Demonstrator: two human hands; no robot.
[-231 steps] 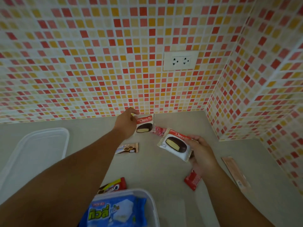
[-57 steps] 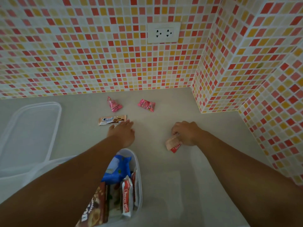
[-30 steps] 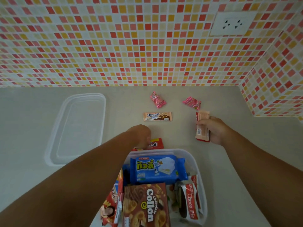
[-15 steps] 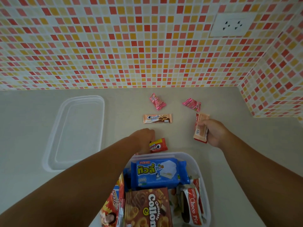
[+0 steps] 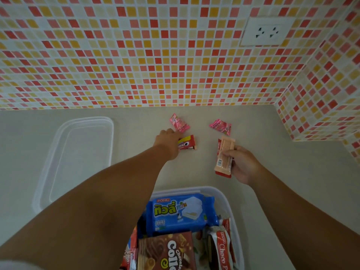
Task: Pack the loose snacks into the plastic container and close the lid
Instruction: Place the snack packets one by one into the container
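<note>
Head view: red snack packet point(image 5: 187, 142) protrudes right of left grip point(image 5: 169, 142).

The left hand point(image 5: 169, 143) covers part of the red snack point(image 5: 187, 142); the container point(image 5: 231, 209) runs off the bottom edge.

Open plastic container point(image 5: 230, 207) holds snack packs; clear lid point(image 5: 78, 158) lies flat left; two pink candies point(image 5: 179, 122) loose near wall.

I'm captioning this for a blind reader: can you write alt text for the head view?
A person's left hand reaches to a small red snack pack while the right hand holds a wafer bar, above a snack-filled plastic container.
</note>
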